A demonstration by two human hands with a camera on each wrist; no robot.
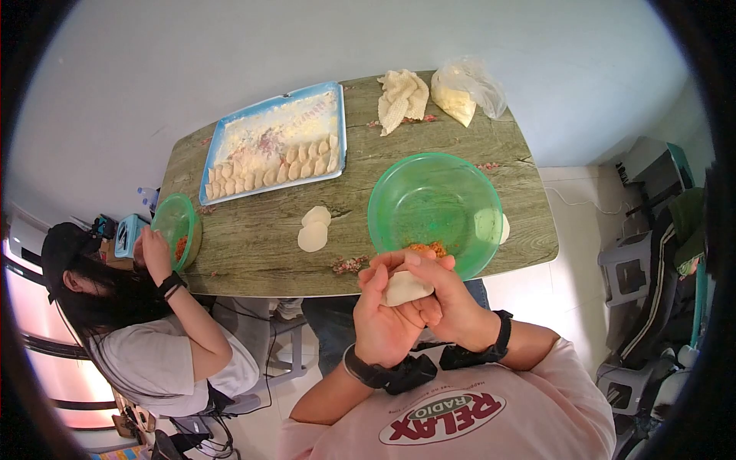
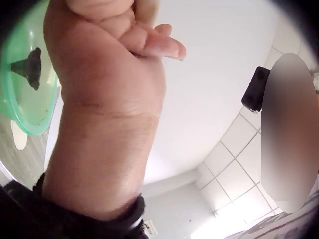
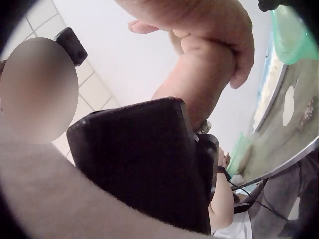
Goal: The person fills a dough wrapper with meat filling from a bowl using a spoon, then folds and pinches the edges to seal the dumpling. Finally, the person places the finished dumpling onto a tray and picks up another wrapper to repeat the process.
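Observation:
In the head view a pale folded dumpling (image 1: pixel 406 288) sits between both hands, just off the near table edge. My left hand (image 1: pixel 381 328) cups it from the left with curled fingers. From the other side my right hand (image 1: pixel 454 297) grips it, its thumb along the upper edge. The large green bowl (image 1: pixel 435 172) stands just beyond, with some orange filling (image 1: pixel 437 248) low inside it, partly behind the fingers. In the left wrist view the left hand (image 2: pixel 112 69) hides most of the dumpling. Round dough wrappers (image 1: pixel 313 237) lie on the table left of the bowl.
A blue tray (image 1: pixel 276 96) holds rows of dumplings on flour. A cloth (image 1: pixel 402 100) and a plastic bag (image 1: pixel 469 92) lie at the back of the table (image 1: pixel 356 199). At left another person (image 1: pixel 165 322) works over a smaller green bowl (image 1: pixel 175 215). Stools stand at right.

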